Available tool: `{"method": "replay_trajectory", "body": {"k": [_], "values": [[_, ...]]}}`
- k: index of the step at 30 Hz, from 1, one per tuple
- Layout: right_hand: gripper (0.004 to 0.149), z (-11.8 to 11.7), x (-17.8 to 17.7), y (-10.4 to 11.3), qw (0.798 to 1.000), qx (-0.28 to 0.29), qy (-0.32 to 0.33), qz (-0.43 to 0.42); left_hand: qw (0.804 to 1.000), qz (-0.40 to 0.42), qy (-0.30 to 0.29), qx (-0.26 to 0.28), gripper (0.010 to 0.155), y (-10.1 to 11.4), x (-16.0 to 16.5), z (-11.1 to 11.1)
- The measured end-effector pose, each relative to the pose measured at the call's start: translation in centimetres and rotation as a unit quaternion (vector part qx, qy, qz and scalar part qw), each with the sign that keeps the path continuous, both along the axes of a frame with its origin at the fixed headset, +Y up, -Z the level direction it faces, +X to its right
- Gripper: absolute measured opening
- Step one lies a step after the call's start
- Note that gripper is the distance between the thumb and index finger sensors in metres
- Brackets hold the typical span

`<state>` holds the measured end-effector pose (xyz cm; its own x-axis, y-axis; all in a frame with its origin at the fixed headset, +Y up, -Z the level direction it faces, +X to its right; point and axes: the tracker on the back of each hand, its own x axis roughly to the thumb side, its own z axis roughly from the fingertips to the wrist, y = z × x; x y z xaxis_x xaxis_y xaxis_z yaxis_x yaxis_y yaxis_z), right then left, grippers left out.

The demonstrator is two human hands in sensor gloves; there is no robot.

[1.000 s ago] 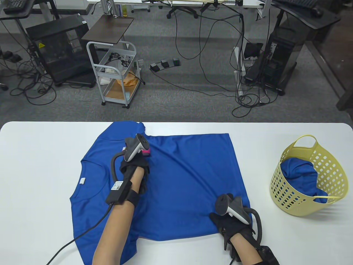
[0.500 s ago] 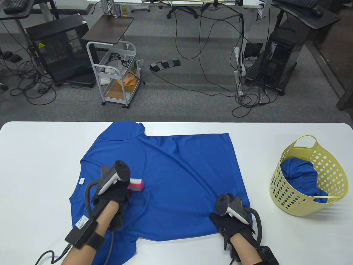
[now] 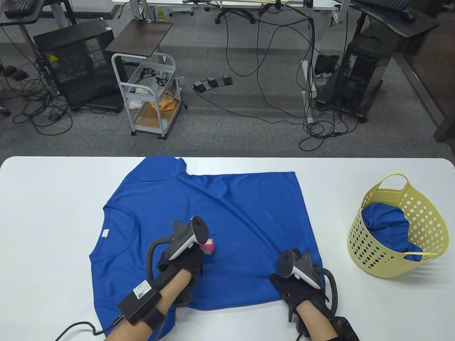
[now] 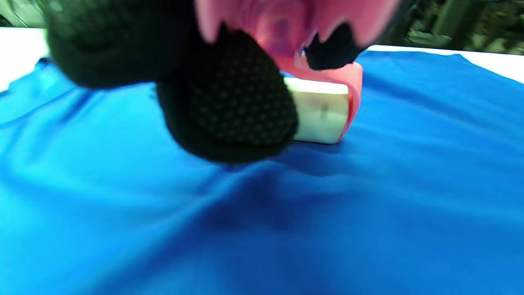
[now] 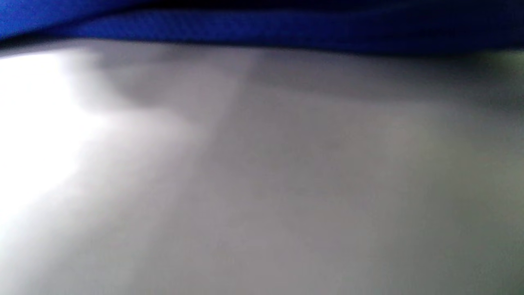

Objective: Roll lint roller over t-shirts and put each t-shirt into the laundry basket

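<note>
A white table [image 3: 46,199] carries a blue t-shirt [image 3: 234,206] spread flat across its left and middle, collar toward the left edge and hem toward the right. Over the shirt's near middle the left hand [image 3: 183,264] reaches in from the bottom edge, forearm slanting up and to the right, knuckles and tracker on top, its cable looping back past the wrist. It grips a pink lint roller [image 3: 208,247] whose head pokes out just beyond the tracker and lies on the fabric. In the left wrist view the gloved fingers [image 4: 229,106] are curled round the pink handle, and the roller's pale drum [image 4: 321,110] sits on the cloth, which ripples slightly in front of it. Further right, the right hand [image 3: 300,287] lies palm down at the shirt's near right corner, by the hem, wrist toward the table's near edge. The tracker covers most of it, so the fingers appear to lie flat on the cloth, though I cannot tell this for certain; the right wrist view gives only a blurred grey surface with a strip of blue along the top. Well apart, at the table's right end, stands a yellow perforated laundry basket [image 3: 424,218] with another blue t-shirt [image 3: 384,220] bundled inside, part of it draped over the near rim.
</note>
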<state>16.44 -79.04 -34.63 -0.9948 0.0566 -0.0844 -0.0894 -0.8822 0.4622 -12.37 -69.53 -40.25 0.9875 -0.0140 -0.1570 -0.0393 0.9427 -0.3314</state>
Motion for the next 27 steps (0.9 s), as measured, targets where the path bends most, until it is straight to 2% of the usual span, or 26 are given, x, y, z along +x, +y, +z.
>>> {"method": "replay_trajectory", "body": {"k": [2, 5, 7, 9, 11, 15, 18, 21, 23, 27], "values": [[0.072, 0.0, 0.0, 0.0, 1.000, 0.000, 0.000, -0.001, 0.999, -0.001, 0.035, 0.001, 0.057, -0.3, 0.3, -3.6], [0.073, 0.0, 0.0, 0.0, 1.000, 0.000, 0.000, -0.002, 0.994, 0.055, 0.094, 0.000, 0.059, -1.0, 0.1, -8.4], [0.072, 0.0, 0.0, 0.0, 1.000, 0.000, 0.001, -0.002, 0.993, 0.084, 0.077, -0.023, 0.065, -2.0, -0.1, -10.5], [0.072, 0.0, 0.0, 0.0, 1.000, 0.001, 0.001, -0.002, 0.992, 0.077, 0.089, -0.045, 0.070, -2.9, -0.6, -11.3], [0.072, 0.0, 0.0, 0.0, 1.000, -0.001, 0.000, -0.004, 0.993, 0.080, 0.077, -0.033, 0.071, -3.5, -1.0, -11.2], [0.072, 0.0, 0.0, 0.0, 1.000, -0.002, 0.001, -0.003, 0.995, 0.087, 0.039, -0.035, 0.067, -2.3, -2.4, -9.0], [0.072, 0.0, 0.0, 0.0, 1.000, -0.002, 0.001, -0.002, 0.993, 0.100, 0.013, -0.056, 0.062, -1.0, -3.8, -6.2], [0.072, 0.0, 0.0, 0.0, 1.000, -0.003, 0.002, -0.001, 0.994, 0.078, -0.005, -0.076, 0.057, 0.7, -4.6, -2.1], [0.072, 0.0, 0.0, 0.0, 1.000, -0.003, 0.003, 0.000, 0.995, 0.077, -0.004, -0.063, 0.055, 1.9, -4.5, 0.8], [0.072, 0.0, 0.0, 0.0, 1.000, -0.003, -0.001, 0.001, 0.992, 0.081, -0.046, -0.085, 0.054, 3.0, -2.2, 3.0]]}}
